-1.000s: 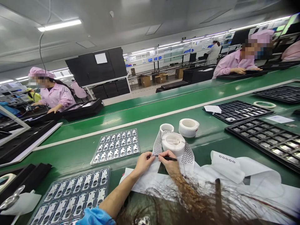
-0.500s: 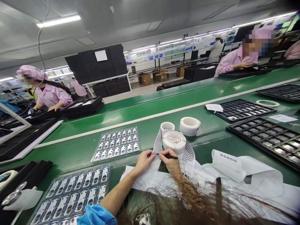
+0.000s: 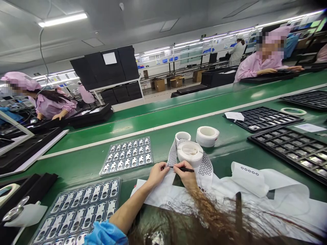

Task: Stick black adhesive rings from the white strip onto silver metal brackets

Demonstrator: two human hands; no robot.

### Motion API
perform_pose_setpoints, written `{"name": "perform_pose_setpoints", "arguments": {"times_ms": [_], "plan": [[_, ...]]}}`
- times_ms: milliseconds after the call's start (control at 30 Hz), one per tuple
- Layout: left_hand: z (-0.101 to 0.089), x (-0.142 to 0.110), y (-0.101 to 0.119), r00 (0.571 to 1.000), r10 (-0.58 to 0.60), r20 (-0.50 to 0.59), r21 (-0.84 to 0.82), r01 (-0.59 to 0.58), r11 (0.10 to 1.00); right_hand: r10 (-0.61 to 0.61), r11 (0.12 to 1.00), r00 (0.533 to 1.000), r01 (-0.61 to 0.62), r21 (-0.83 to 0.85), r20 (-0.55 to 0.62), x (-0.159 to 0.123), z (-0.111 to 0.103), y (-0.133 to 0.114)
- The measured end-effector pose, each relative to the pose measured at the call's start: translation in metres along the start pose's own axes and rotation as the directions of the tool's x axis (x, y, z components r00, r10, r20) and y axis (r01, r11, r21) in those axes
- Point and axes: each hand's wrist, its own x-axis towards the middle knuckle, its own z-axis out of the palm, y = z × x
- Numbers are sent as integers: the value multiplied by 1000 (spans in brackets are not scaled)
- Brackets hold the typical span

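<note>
My left hand (image 3: pixel 158 174) pinches a white sticker strip (image 3: pixel 172 156) with little black rings on it. My right hand (image 3: pixel 185 175) grips a black pen (image 3: pixel 187 169), its tip at the strip. The strip lies on the green table (image 3: pixel 224 149), just beside a white roll (image 3: pixel 190 153) and a tray of metal parts (image 3: pixel 127 156).

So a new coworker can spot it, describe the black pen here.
On the green workbench, find the white tape roll on a black-ringed strip. Just below, the slim black pen sits in the right hand, its tip at the strip's edge.
</note>
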Motion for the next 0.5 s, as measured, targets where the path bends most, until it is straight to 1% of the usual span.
{"name": "perform_pose_setpoints", "arguments": {"times_ms": [167, 267, 500], "plan": [[0, 2, -2, 1000, 13, 17, -19, -13, 1000, -51, 998, 998, 50, -28, -24, 2, 0, 8], [0, 2, -2, 999, 18, 28, -33, -17, 999, -76, 997, 997, 75, -36, -13, 2, 0, 9], [-1, 1, 1, 1000, 17, 26, -38, -16, 999, -81, 996, 997, 81, -35, -13, 2, 0, 5]]}}
